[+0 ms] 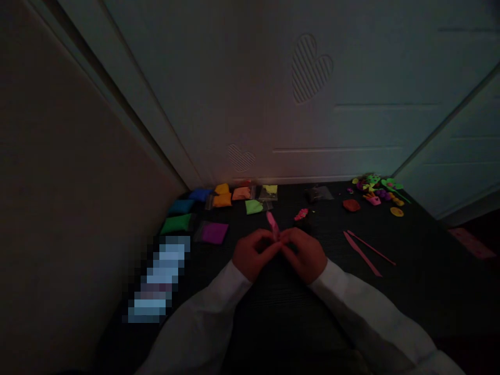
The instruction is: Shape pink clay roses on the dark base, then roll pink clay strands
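Note:
My left hand [253, 253] and my right hand [304, 254] meet over the middle of the dark table, fingertips pinched together. Between them a narrow pink clay bag [272, 222] sticks up, tilted to the left; its lower end is hidden by my fingers. Just beyond my right hand lies a dark lump [304, 223] with a pink speckled piece [301, 214] at its top. A purple clay bag [214, 233] rests to the left of my left hand. Dim light blurs fine detail.
Several coloured clay bags [222, 200] line the back left. A lit, pixelated screen [162, 278] lies at left. Two pink modelling tools [363, 254] lie at right. Small colourful clay figures [373, 187] and a reddish-brown disc [351, 205] sit back right, before a white panel [253, 94].

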`<action>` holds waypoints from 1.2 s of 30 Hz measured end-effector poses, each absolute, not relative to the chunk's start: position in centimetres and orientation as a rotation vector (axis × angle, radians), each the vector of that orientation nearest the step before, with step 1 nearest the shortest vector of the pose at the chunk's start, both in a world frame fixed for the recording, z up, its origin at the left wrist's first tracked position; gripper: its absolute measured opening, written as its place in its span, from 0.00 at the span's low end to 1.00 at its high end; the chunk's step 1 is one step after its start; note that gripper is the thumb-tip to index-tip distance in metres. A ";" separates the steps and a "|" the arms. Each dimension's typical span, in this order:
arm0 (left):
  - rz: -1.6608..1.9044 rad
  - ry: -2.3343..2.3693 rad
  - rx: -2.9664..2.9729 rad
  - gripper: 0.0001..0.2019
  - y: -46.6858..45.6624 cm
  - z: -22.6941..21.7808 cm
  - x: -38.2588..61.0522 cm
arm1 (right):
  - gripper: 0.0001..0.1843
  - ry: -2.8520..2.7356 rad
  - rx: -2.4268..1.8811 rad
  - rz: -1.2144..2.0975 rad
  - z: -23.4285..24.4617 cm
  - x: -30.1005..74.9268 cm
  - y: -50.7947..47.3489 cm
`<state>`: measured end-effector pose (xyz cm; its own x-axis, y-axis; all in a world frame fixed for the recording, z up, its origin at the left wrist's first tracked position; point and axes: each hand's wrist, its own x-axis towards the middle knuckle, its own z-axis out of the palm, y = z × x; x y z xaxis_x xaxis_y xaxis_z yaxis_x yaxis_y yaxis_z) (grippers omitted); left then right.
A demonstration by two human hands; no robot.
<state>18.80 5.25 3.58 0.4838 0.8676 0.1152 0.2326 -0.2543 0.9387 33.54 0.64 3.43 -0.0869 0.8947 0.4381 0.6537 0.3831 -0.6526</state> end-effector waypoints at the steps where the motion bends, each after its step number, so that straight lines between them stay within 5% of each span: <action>1: 0.811 0.942 1.750 0.08 5.2 3.6 18.8 | 0.03 -1.834 -1.338 0.357 3.4 33.5 0.6; 16: 0.798 0.815 2.037 0.08 5.3 5.1 17.8 | 0.08 -1.420 -1.168 0.962 3.6 33.5 0.9; 23: 0.871 0.777 2.209 0.06 4.9 4.8 18.0 | 0.08 -1.338 -1.213 0.869 3.5 33.1 1.0; 28: 0.959 0.838 2.229 0.06 4.7 4.2 17.9 | 0.01 -1.608 -1.276 0.469 3.4 33.2 0.8; 32: 1.152 0.811 2.133 0.02 5.3 3.5 17.7 | 0.09 -1.767 -1.181 0.300 3.5 33.8 0.9; 36: 1.311 0.921 1.659 0.21 6.7 2.9 18.0 | 0.13 -1.611 -1.231 0.370 4.0 34.5 1.0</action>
